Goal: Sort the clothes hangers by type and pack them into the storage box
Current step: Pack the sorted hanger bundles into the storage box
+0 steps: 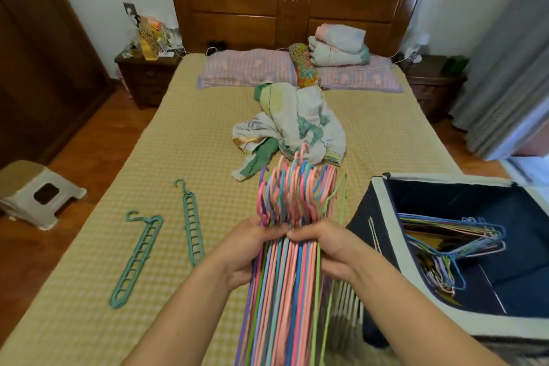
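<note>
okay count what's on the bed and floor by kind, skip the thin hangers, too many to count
Teal multi-hole hangers: 2
Purple pillows: 2
Storage box: 1
Plastic stool: 1
Total: 6

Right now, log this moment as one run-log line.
left hand: grips wire hanger bundle | right hand: grips bundle | storage box: some wire hangers | teal multi-hole hangers: on bed

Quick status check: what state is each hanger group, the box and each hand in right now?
Left hand: gripping the bundle.
Right hand: gripping the bundle.
Wire hanger bundle: held together, hooks pointing away.
Storage box: open, some wire hangers inside.
Two teal multi-hole hangers: lying on bed, unpacked.
</note>
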{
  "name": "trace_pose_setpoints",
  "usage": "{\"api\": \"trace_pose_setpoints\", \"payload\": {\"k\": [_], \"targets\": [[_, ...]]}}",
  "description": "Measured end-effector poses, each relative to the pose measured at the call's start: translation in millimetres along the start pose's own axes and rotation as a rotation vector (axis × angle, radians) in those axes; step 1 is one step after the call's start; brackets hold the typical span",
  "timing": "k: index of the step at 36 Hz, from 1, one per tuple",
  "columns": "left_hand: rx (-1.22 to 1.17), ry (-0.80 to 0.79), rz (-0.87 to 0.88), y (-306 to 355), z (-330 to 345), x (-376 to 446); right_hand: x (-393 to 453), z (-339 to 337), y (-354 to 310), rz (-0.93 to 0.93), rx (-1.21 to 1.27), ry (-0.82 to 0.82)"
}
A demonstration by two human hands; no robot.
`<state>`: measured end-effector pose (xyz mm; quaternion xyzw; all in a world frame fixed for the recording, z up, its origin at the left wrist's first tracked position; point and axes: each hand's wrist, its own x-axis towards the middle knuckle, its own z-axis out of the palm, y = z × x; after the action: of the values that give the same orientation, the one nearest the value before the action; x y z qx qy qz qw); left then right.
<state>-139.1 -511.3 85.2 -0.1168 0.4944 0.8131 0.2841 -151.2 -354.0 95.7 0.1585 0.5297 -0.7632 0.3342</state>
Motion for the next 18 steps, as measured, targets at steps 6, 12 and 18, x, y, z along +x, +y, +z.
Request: {"api": "trace_pose_setpoints", "payload": {"k": [6,12,18], "targets": [[0.096,0.014,-0.016,-3.1,-2.9,-1.4,-4.7,-5.3,4.8,0.017,0.044,-0.021],[0.138,0.092,0.009,-8.8,-12.0,-1.6,-2.7,-2.8,8.5,0.097,0.080,-0.004],[0.043,0.163,-0.018,-8.0,-55.6,0.1,-2.7,-14.1,6.5,0.151,0.206,0.029]]}}
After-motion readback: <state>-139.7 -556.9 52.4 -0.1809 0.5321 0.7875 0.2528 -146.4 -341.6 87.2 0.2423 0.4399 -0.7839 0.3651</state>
